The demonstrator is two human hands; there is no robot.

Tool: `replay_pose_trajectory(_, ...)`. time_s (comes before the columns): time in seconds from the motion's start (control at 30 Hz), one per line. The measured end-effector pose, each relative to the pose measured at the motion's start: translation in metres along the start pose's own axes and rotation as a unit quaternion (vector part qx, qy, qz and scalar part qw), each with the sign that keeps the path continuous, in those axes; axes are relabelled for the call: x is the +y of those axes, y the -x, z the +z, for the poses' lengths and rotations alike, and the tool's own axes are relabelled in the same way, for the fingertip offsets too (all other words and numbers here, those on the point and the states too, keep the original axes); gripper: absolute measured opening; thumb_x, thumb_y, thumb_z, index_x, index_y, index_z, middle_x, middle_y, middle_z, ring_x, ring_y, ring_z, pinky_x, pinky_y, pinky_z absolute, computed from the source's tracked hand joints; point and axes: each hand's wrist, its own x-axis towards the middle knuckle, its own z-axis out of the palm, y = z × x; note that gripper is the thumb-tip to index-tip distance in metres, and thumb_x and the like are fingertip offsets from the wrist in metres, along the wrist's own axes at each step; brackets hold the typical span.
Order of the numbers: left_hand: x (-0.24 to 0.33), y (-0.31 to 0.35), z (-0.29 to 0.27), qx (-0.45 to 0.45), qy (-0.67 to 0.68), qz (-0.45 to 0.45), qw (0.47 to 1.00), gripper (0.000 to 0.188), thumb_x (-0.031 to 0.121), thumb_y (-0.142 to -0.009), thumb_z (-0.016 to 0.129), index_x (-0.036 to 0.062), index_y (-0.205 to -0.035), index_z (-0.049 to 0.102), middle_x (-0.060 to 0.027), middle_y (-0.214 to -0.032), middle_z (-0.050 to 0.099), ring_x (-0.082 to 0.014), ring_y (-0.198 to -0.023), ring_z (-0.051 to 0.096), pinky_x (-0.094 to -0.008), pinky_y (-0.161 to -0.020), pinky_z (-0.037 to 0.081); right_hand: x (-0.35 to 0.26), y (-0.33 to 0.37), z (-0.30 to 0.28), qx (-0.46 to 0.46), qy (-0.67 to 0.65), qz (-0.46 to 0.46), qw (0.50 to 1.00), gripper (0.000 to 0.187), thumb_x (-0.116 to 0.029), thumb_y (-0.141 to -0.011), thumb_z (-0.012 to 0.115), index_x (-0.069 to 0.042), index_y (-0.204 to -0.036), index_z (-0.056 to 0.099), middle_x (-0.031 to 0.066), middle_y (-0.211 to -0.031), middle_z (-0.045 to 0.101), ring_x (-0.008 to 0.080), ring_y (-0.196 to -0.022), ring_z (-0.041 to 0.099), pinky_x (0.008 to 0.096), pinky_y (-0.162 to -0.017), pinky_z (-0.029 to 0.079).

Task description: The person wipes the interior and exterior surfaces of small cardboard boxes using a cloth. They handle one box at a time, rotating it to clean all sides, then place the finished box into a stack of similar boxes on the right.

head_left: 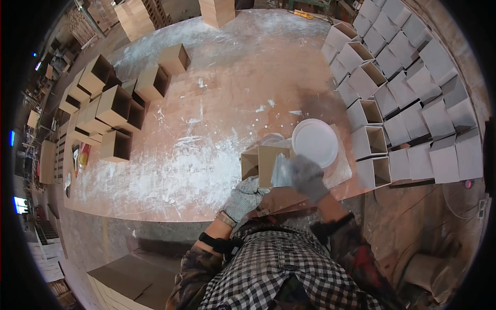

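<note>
White tub (315,143) taken as landmark; it sits on the worktop (232,93), partly over a pale sheet (341,170) that shows on its right and near sides.

Box in hand (266,165): brown, open-ended, just left of the tub and a little nearer the wearer. Its mouth points left, away from the tub, with the inside in shadow. Long axis seems to run left to right, the far end toward the tub's near side; that end lies behind the right glove, so the full length cannot be read. A whitish patch shows on the side facing the wearer.

Left grip (244,199), in a pale knitted glove, is to the near left of the tub, clamped on the box at its lower near edge. The box lies beyond this grip and slightly to its right. Right grip (308,178), gloved, blurred, directly on the near side of the tub and over the right end of the box; cannot tell whether its fingers are apart or together. The box lies to its left.

Brown boxes (108,103) grouped well left of the tub, several mouths visible. Pale grey boxes (405,124) in close rows to its right. Yellow tool (304,14) far beyond the tub, by the worktop's far edge. Checked apron (274,258) on the wearer, nearer than the tub.
</note>
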Motion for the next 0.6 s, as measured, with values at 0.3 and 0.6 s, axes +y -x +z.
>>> replay_pose_trajectory(0.3,-0.002,0.002,-0.002,-0.004,-0.034,-0.010,0.999,0.033,0.023,-0.085,0.057,0.0077,-0.114,0.059,-0.0150,-0.109,0.061,-0.0329,-0.102,0.057,-0.0399,-0.089,0.046,-0.038,0.027,-0.019,0.028,0.044,-0.153,0.987,0.026,-0.033,-0.088,0.051,-0.011,-0.095,0.063,0.0117,-0.089,0.062,0.0326,-0.076,0.063,0.0449,-0.066,0.052)
replay_pose_trajectory(0.6,0.012,0.006,-0.009,0.007,-0.052,-0.035,0.998,0.028,0.022,-0.086,0.055,0.0079,-0.110,0.060,-0.0154,-0.108,0.061,-0.0319,-0.099,0.058,-0.0400,-0.085,0.048,-0.031,-0.035,-0.005,0.013,0.145,-0.098,0.984,0.017,-0.026,-0.082,0.054,-0.013,-0.086,0.064,0.0072,-0.086,0.061,0.0224,-0.071,0.064,0.0399,-0.067,0.053)
